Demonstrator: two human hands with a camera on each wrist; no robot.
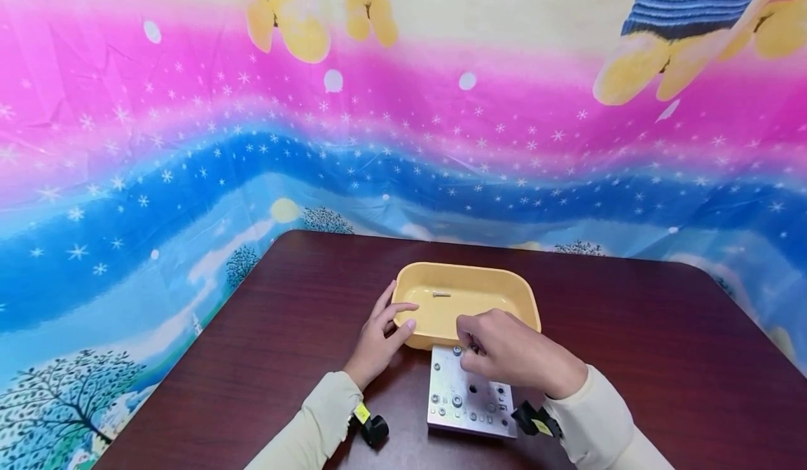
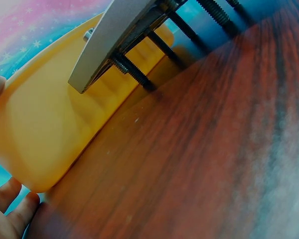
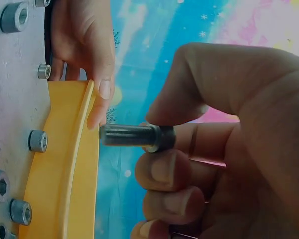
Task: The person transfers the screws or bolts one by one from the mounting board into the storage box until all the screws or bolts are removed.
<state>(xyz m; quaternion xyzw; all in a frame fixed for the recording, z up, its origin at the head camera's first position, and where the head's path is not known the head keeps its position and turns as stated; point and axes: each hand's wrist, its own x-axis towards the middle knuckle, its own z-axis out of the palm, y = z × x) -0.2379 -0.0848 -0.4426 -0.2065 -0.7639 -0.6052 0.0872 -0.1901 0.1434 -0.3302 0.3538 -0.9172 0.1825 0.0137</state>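
Note:
My right hand (image 1: 513,351) is above the far right part of a metal plate (image 1: 446,421). In the right wrist view its thumb and index finger pinch a short metal pin with a darker collar (image 3: 127,135). My left hand (image 1: 373,347) holds the left near corner of a yellow plastic bin (image 1: 463,268), some fingers over the rim and others against the outside. One small screw (image 1: 441,294) lies inside the bin. Several socket head screws (image 3: 38,141) stand in the plate's top; in the left wrist view, long threaded shanks (image 2: 162,46) stick out underneath.
The bin sits just behind the plate on a dark wooden table (image 1: 315,316). A printed cloth (image 1: 378,120) hangs behind the table. Each wrist carries a small black camera, the left one (image 1: 375,429) close over the tabletop.

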